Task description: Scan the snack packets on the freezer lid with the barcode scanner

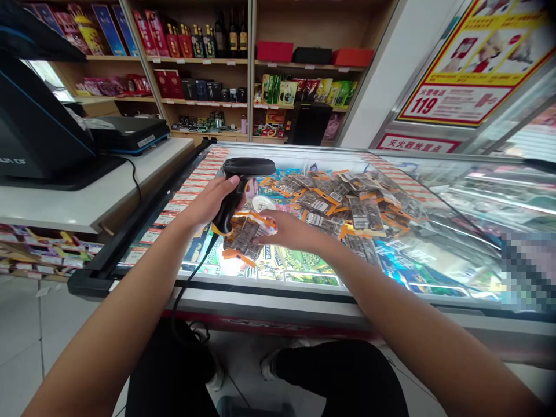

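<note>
My left hand (211, 202) grips the handle of a black barcode scanner (243, 174), whose head points down toward the freezer lid. Its black cable (191, 278) hangs off the front edge. My right hand (289, 231) rests with its fingers on a grey and orange snack packet (245, 237) lying on the glass just below the scanner. A heap of similar packets (343, 202) spreads over the glass lid to the right of both hands.
The packets lie on a glass-topped chest freezer (269, 289) holding frozen goods. A white counter (87, 197) with a black register screen (35, 127) stands at the left. Shelves of bottles and boxes (208, 58) line the back wall. A red and yellow poster (478, 63) hangs at the right.
</note>
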A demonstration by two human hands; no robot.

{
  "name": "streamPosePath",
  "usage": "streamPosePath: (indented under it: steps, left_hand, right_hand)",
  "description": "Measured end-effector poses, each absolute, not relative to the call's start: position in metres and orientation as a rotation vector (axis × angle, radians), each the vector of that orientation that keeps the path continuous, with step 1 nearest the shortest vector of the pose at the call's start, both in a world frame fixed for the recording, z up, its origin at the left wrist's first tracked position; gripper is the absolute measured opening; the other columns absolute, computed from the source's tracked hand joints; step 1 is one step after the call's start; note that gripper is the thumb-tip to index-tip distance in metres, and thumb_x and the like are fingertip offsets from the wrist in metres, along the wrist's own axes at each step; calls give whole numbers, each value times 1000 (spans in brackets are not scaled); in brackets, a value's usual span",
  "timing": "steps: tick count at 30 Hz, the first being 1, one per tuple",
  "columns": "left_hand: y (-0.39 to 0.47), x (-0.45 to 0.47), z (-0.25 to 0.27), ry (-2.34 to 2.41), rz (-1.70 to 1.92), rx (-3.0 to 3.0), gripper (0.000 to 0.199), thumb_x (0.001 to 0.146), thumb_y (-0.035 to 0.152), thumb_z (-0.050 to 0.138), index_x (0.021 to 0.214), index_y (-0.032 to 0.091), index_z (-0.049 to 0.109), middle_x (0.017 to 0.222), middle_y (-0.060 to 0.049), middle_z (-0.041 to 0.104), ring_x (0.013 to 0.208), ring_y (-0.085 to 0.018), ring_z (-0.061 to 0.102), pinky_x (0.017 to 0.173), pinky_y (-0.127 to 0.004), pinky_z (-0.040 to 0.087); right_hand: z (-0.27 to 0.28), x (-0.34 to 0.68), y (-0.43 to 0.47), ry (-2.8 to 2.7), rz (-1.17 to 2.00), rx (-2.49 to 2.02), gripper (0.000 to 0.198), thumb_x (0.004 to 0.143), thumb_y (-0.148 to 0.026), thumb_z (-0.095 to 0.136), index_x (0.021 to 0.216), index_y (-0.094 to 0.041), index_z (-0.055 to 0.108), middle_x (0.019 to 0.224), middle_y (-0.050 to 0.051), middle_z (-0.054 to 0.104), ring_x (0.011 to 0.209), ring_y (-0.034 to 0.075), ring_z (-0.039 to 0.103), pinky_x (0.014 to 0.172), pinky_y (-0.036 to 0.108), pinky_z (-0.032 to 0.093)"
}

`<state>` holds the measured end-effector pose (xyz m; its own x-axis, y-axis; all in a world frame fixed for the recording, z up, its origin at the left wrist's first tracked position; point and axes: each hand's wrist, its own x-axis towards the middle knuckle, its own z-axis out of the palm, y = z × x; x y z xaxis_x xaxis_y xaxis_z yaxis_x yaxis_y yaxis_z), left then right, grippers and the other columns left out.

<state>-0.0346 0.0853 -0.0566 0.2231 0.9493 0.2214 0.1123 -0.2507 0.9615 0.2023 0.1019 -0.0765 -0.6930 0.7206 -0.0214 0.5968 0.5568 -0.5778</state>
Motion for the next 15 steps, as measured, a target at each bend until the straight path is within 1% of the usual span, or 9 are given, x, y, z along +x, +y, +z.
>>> streamPosePath:
  steps: [3,4,7,9,11,13,15]
  left_hand:
    - [80,-32,-53,1056,1105,1652,53,91,69,60,78,18,65,68,-5,65,56,-15,58,49,-25,45]
    - [78,-32,-53,1053,1087,1664,52,91,68,60,80,18,66,68,-5,66,56,-16,60,50,-25,45]
    - [74,-33,-52,1018,1030,1682,51,91,69,60,86,18,67,68,-5,67,55,-16,61,50,-26,47]
    - [73,-35,-53,1017,979,1702,52,91,69,61,83,18,65,67,-5,66,55,-16,61,50,-27,47]
    - [73,-36,-53,1029,914,1723,51,90,68,62,79,18,62,67,-5,66,55,-17,61,50,-27,47]
    - [73,-37,-53,1044,854,1778,47,90,64,64,79,18,61,68,-5,66,56,-17,61,51,-27,46]
    - [73,-36,-51,1078,807,1880,43,89,60,65,77,18,61,68,-3,65,57,-16,59,52,-27,46]
  right_hand:
    - [-59,216,109,-2403,969,-1171,43,101,-48,68,134,-21,72,138,15,72,116,30,71,97,41,56]
    - [-54,220,111,-2330,1010,-1204,39,104,-47,63,131,-20,74,132,14,74,109,28,73,92,39,58]
    - [-48,231,122,-2066,1092,-1301,39,106,-49,59,124,-20,76,108,12,77,84,22,72,76,35,60]
    - [-48,237,131,-1870,1102,-1324,34,104,-46,62,119,-19,76,91,8,72,72,19,68,70,32,60]
    - [-47,243,138,-1697,1061,-1330,27,103,-40,62,112,-19,76,80,5,65,66,17,63,67,31,60]
    - [-45,249,145,-1613,954,-1344,24,102,-36,61,108,-18,76,75,3,60,63,16,60,65,30,59]
    - [-43,255,149,-1621,815,-1366,24,101,-35,60,105,-18,77,73,2,58,61,17,59,63,32,59]
